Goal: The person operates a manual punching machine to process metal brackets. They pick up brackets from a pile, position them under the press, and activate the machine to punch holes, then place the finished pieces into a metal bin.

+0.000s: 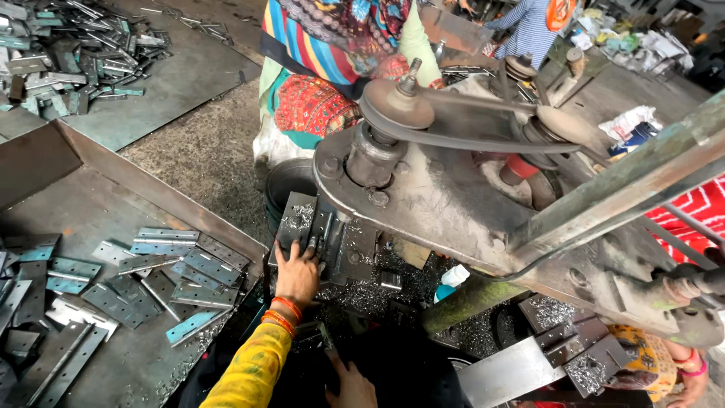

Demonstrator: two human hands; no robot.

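Fingers (296, 251) of left hand (297, 276) spread narrow on metal hinge plate (302, 221) under drill press (423, 189); right hand (350, 387) low, seemingly open, grip unclear

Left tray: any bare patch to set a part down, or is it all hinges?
Bare sheet runs along the tray between its slanted rim and the hinge pile, plus a strip at the near edge. Crowded: the machine table, covered in chips, where the left hand presses a plate. The right hand sits low in the dark gap below.
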